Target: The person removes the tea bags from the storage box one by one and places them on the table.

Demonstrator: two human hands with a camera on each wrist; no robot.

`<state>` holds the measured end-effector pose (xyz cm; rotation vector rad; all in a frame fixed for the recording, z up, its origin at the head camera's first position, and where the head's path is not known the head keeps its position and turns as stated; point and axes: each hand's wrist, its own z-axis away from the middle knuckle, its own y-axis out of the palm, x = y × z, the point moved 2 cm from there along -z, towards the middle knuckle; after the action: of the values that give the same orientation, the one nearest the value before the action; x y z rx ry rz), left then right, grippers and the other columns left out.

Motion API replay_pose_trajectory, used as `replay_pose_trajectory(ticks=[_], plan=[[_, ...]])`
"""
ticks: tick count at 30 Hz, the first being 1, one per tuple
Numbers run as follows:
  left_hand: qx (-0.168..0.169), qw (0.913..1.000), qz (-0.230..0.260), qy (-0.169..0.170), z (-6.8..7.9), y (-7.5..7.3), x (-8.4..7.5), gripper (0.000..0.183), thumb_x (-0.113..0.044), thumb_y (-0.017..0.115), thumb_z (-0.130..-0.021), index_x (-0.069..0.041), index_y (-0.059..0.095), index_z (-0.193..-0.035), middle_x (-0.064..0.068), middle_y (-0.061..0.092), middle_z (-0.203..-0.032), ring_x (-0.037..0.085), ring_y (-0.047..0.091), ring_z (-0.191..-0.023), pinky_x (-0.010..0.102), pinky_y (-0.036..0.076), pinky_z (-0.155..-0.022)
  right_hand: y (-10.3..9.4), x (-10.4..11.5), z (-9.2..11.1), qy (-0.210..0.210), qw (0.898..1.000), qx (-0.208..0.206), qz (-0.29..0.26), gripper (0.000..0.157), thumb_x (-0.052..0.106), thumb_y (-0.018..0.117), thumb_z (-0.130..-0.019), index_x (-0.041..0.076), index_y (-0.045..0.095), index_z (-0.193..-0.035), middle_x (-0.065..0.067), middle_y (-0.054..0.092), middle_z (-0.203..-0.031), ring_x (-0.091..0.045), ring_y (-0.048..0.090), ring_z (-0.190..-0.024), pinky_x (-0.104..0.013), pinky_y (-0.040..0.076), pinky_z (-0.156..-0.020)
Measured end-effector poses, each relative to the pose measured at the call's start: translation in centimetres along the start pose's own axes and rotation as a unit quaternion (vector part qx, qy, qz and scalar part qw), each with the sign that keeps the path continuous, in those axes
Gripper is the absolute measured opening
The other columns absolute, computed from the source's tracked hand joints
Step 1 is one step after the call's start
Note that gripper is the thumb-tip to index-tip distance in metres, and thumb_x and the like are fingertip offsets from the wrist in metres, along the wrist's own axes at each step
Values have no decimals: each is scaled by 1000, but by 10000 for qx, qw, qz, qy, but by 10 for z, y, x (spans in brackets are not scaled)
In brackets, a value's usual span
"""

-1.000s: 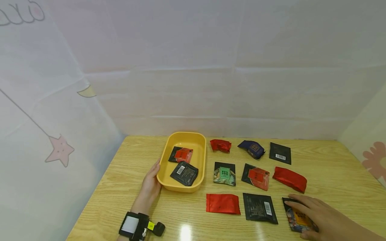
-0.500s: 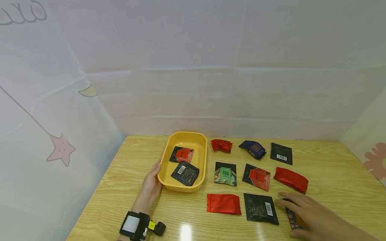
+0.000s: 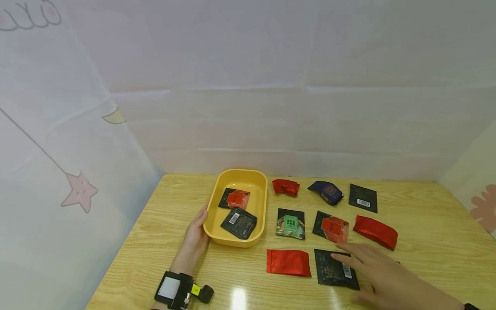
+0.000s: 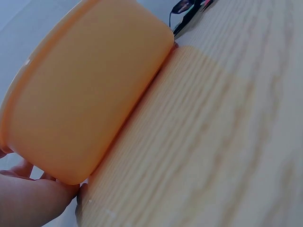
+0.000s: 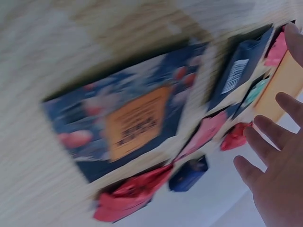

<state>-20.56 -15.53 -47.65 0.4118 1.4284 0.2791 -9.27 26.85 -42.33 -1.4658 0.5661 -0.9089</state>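
My left hand (image 3: 196, 234) grips the left side of a yellow plastic tray (image 3: 264, 206), with fingers at its outer wall (image 4: 90, 90) in the left wrist view. Inside the tray lie a black-and-red packet (image 3: 237, 199) and a black packet (image 3: 239, 223). My right hand (image 3: 381, 275) is spread, fingertips over a black barcode packet (image 3: 331, 269); contact cannot be told. An orange-label packet (image 5: 137, 123) lies flat in the right wrist view, mostly hidden by that hand in the head view.
Around the right hand lie red packets (image 3: 288, 262) (image 3: 375, 231), a green-label packet (image 3: 290, 224), and another black-and-red packet (image 3: 330, 227). Farther back are a small red wrapper (image 3: 286, 187), a purple one (image 3: 328, 192) and a black packet (image 3: 363, 198). A white printed sheet (image 3: 240, 120) stands behind the table.
My right hand has moved left from the orange-label packet to above the black barcode packet, leaving the former on the table. The left hand and tray have stayed in place.
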Motion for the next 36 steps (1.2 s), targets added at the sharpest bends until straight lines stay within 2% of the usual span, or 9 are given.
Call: replay_pose_trajectory(ticks=[5, 12, 18, 22, 29, 36], plan=[[32, 10000, 3, 4, 1, 2, 0, 53, -18, 24, -104, 2, 8, -150, 17, 2, -161, 27, 5, -145, 46, 3, -123, -1, 14, -9, -260, 9996, 108, -79, 83, 68, 56, -73, 30, 36, -144, -11, 44, -147, -37, 44, -124, -66, 49, -87], [8, 10000, -17, 20, 0, 2, 1, 53, -18, 25, -104, 2, 9, -150, 18, 4, -161, 28, 6, -144, 47, 3, -123, -2, 33, -24, -712, 9968, -278, 245, 78, 65, 56, -77, 30, 36, -144, -5, 45, -146, -32, 44, -126, -60, 51, -90], [-56, 10000, 79, -20, 0, 2, 1, 52, -18, 25, -104, 1, 10, -150, 16, 5, -161, 26, 6, -145, 45, 3, -123, -5, 48, -39, -1012, 9945, -84, 251, 77, 65, 53, -79, 33, 32, -146, -4, 38, -152, -31, 39, -131, -61, 46, -96], [-132, 9999, 93, -25, 0, 2, 1, 52, -18, 25, -104, 0, 12, -150, 15, 7, -161, 26, 8, -145, 45, 3, -123, -8, 59, -50, -1133, 9933, -19, 223, 77, 65, 51, -80, 35, 28, -147, -2, 33, -155, -33, 36, -134, -61, 43, -100], [12, 10000, 22, 27, 0, 1, 0, 53, -18, 24, -104, 2, 8, -150, 17, 3, -161, 27, 6, -145, 46, 3, -123, -16, 76, -72, -1334, 9904, -106, 334, 77, 66, 52, -80, 35, 28, -147, -1, 33, -155, -29, 35, -135, -59, 41, -104], [-145, 9999, 53, -39, -1, 0, 1, 52, -19, 26, -104, -1, 12, -151, 13, 6, -161, 24, 7, -145, 43, 4, -123, -22, 87, -94, -1601, 9865, -225, 254, 79, 58, 58, -81, 33, 24, -148, -3, 32, -155, -26, 32, -137, -57, 40, -107]])
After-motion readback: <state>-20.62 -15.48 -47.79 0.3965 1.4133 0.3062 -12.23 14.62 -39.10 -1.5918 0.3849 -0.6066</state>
